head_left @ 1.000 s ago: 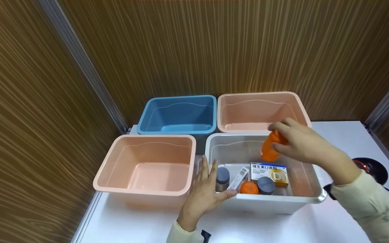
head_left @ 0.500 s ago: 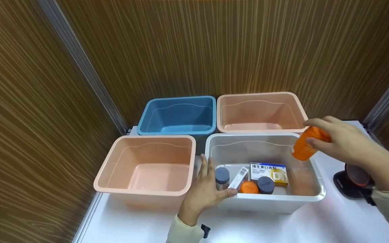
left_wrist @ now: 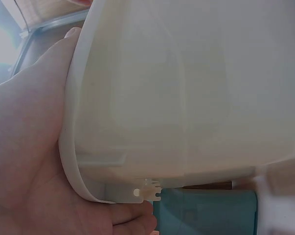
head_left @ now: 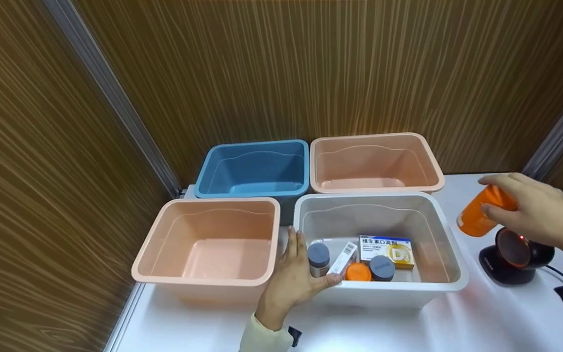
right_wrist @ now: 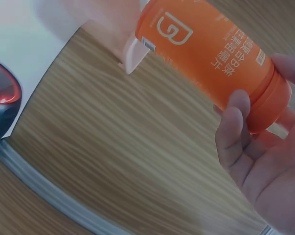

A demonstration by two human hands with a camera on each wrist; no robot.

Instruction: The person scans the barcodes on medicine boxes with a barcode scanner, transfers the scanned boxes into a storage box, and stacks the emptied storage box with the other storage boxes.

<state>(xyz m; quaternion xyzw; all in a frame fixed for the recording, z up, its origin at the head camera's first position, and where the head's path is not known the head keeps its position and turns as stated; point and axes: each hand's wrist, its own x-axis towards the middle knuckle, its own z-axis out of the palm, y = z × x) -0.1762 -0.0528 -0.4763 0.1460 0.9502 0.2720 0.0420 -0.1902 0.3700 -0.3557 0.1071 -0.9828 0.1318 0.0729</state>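
Note:
My right hand (head_left: 538, 208) holds an orange pill bottle (head_left: 482, 215) by its capped end, tilted, with the bottom pointing down and left. White lettering and a small barcode show on this bottle (right_wrist: 201, 49) in the right wrist view. Just below it stands a black device (head_left: 513, 254) with a round face and a red light. My left hand (head_left: 291, 278) rests with straight fingers against the near left corner of a white bin (head_left: 384, 288), thumb along the front rim. In the left wrist view, the palm (left_wrist: 30, 127) lies along the outside of the rim.
Inside the white bin lie a vitamin D box (head_left: 386, 250), a slim white box (head_left: 344, 256), two grey-capped bottles, one (head_left: 318, 256) at the left, and an orange-capped one (head_left: 358, 272). Around it stand a blue bin (head_left: 252, 193) and two pink bins (head_left: 205, 279). Wood-grain walls enclose the table.
My right hand has carried the orange pill bottle rightward from over the white bin to above the black device. The left hand has stayed at the bin's corner.

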